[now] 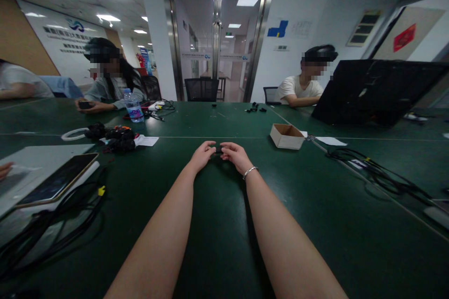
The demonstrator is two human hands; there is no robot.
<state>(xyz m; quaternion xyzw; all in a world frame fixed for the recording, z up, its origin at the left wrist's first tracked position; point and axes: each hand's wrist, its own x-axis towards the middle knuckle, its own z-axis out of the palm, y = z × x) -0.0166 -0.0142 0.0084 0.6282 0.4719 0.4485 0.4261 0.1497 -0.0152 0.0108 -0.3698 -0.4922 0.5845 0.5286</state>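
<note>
Both arms reach forward over the dark green table (217,205). Between my fingertips is a small black piece (218,150), mostly covered by the fingers, so its kind cannot be made out. My left hand (202,155) pinches its left end between thumb and fingers. From the other side, my right hand (235,155), with a silver bangle (250,172) at the wrist, pinches the right end. The two hands are close together but apart, just above the tabletop. An open pale box (286,137) stands to the right of my right hand.
Black cables (379,168) lie at right, near a large black monitor (379,91). At left are a phone (61,180), more cables (66,224) and a water bottle (133,106). Small black pieces (256,108) lie at the far side. Other people sit across the table.
</note>
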